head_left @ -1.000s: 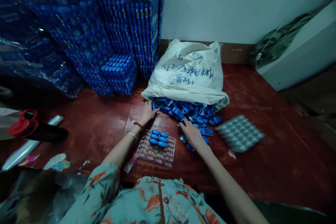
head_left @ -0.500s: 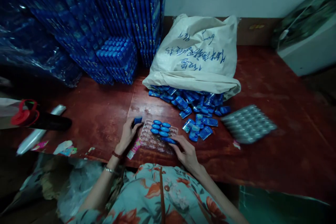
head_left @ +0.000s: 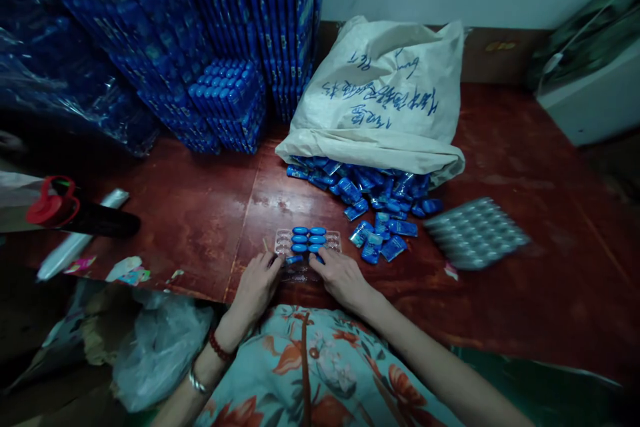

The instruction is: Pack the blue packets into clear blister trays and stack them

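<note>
Both hands at the tray's near edge.
Left hand (head_left: pixel 257 285) and right hand (head_left: pixel 339 273) apart, fingers resting on clear tray (head_left: pixel 330 239), blue capsules (head_left: pixel 308 239) just beyond.

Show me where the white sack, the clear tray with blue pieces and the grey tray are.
white sack (head_left: pixel 385 113), head view, middle of its cloth side
clear tray (head_left: pixel 334 238), head view, right rim
grey tray (head_left: pixel 475 232), head view, middle of its top
</note>
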A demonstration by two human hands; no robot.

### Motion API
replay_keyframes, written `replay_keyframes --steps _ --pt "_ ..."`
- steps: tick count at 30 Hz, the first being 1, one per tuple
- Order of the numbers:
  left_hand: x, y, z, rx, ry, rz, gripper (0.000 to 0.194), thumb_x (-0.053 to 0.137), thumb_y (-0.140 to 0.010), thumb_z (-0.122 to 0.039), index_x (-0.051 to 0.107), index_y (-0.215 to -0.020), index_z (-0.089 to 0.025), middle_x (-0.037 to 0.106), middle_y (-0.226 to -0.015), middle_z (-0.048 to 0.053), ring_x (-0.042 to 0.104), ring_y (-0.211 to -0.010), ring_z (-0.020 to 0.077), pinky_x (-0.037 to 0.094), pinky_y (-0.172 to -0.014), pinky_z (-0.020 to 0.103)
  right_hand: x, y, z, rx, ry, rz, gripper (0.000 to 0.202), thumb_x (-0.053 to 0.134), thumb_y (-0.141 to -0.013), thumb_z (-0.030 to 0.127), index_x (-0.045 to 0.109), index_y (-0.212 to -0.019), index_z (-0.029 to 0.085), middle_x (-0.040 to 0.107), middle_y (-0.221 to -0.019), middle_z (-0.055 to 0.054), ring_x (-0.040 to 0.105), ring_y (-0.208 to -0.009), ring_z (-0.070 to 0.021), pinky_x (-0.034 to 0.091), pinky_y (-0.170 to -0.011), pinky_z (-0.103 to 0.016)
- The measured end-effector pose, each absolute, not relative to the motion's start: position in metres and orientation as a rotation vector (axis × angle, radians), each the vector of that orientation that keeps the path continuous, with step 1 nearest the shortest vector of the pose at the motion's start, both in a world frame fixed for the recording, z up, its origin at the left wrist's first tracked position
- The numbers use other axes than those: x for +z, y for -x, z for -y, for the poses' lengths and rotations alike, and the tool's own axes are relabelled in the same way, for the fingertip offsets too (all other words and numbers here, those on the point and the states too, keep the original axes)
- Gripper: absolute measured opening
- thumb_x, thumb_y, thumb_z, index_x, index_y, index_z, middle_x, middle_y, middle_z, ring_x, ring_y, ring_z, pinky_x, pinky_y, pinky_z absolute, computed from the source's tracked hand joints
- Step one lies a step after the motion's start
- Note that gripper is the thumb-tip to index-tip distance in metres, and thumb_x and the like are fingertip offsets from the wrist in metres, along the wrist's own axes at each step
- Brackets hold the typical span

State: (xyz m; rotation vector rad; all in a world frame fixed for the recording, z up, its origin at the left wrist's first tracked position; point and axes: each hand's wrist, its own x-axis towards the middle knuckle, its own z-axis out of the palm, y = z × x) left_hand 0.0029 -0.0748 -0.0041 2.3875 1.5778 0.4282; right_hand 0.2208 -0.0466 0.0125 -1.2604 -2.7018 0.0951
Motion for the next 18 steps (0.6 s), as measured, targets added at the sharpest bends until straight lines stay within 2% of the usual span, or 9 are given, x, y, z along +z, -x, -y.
replay_keyframes --steps 3,6,9,12,16,18 --pt "0.001 -0.009 0.060 0.343 -2.507 -1.445 0.037 0.035 -0.088 -0.008 0.051 -0.119 -0.021 0.055 -0.107 0.010 0.055 -0.092 0.0197 0.050 -0.075 0.032 0.006 -0.227 0.045 0.097 1.286 2.626 0.032 0.047 -0.084 0.008 0.060 -0.111 0.019 0.061 -0.089 -0.008 0.055 -0.077 -0.0162 0.042 -0.066 -0.025" --pt "0.006 -0.022 0.048 0.206 -2.645 -1.344 0.031 0.038 -0.087 -0.008 0.054 -0.112 -0.017 0.054 -0.110 0.011 0.053 -0.096 0.0221 0.050 -0.078 0.034 -0.006 -0.231 0.046 0.087 1.302 2.530 0.037 0.043 -0.087 0.010 0.057 -0.119 0.021 0.060 -0.086 -0.008 0.055 -0.075 -0.0156 0.043 -0.066 -0.025" --pt "0.006 -0.041 0.038 0.008 -2.763 -1.317 0.026 0.042 -0.084 -0.006 0.057 -0.103 -0.016 0.056 -0.105 0.010 0.054 -0.092 0.0224 0.050 -0.076 0.034 -0.017 -0.229 0.045 0.101 1.267 2.491 0.038 0.042 -0.089 0.011 0.055 -0.123 0.021 0.059 -0.085 -0.007 0.056 -0.075 -0.0156 0.045 -0.067 -0.025" --pt "0.002 -0.056 0.031 -0.102 -2.854 -1.332 0.032 0.040 -0.082 -0.002 0.055 -0.108 -0.013 0.058 -0.099 0.011 0.055 -0.089 0.0231 0.050 -0.072 0.033 -0.023 -0.228 0.043 0.096 1.271 2.451 0.038 0.041 -0.091 0.015 0.053 -0.126 0.020 0.059 -0.086 -0.007 0.057 -0.076 -0.0158 0.047 -0.069 -0.026" --pt "-0.002 -0.056 0.022 -0.028 -2.870 -1.315 0.036 0.035 -0.083 -0.001 0.052 -0.114 -0.010 0.059 -0.100 0.013 0.055 -0.091 0.0240 0.048 -0.076 0.035 -0.022 -0.245 0.052 0.154 1.370 2.284 0.041 0.041 -0.093 0.023 0.045 -0.134 0.021 0.060 -0.093 -0.007 0.058 -0.078 -0.0138 0.048 -0.073 -0.024" --pt "0.000 -0.050 0.019 0.067 -2.821 -1.345 0.036 0.038 -0.086 -0.006 0.048 -0.119 -0.011 0.060 -0.100 0.012 0.056 -0.090 0.0236 0.047 -0.078 0.035 -0.020 -0.262 0.061 0.123 1.534 2.105 0.040 0.039 -0.094 0.023 0.044 -0.133 0.021 0.060 -0.096 -0.007 0.059 -0.082 -0.0141 0.048 -0.077 -0.024"
